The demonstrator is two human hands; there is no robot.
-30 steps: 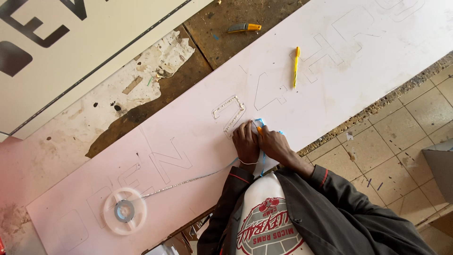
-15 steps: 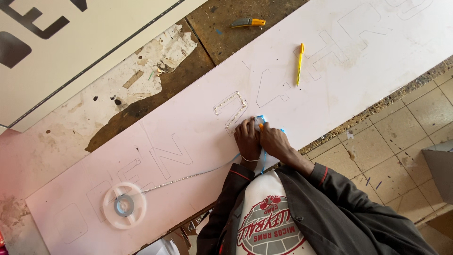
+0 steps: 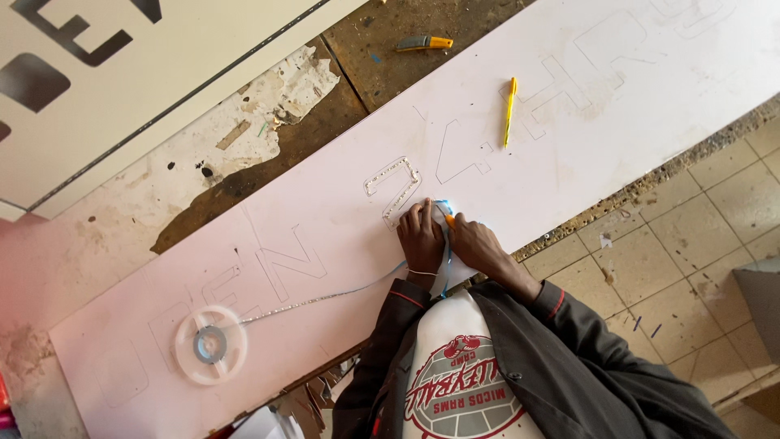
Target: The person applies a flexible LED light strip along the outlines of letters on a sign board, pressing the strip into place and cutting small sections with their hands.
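Observation:
My left hand [image 3: 421, 237] presses its fingers down on a thin LED strip [image 3: 325, 297] at the lower end of a groove cut in the shape of a digit [image 3: 392, 189] in the long white board [image 3: 569, 162]. Touching it on the right, my right hand [image 3: 481, 246] is closed on a small orange-tipped tool [image 3: 449, 219]. A loose blue tape [image 3: 446, 252] curls between the two hands. The strip runs left across the board to a white reel [image 3: 210, 345] lying flat on it.
A yellow pen [image 3: 509, 110] lies on the board further out. A grey and orange utility knife [image 3: 424, 42] rests on the worn brown bench [image 3: 325, 130]. A white sign panel with dark cut-out shapes [image 3: 122, 97] lies beyond. Tiled floor [image 3: 682, 244] is on the right.
Both hands stay at the same spot on the groove, with only small finger movement. The view has drifted slightly.

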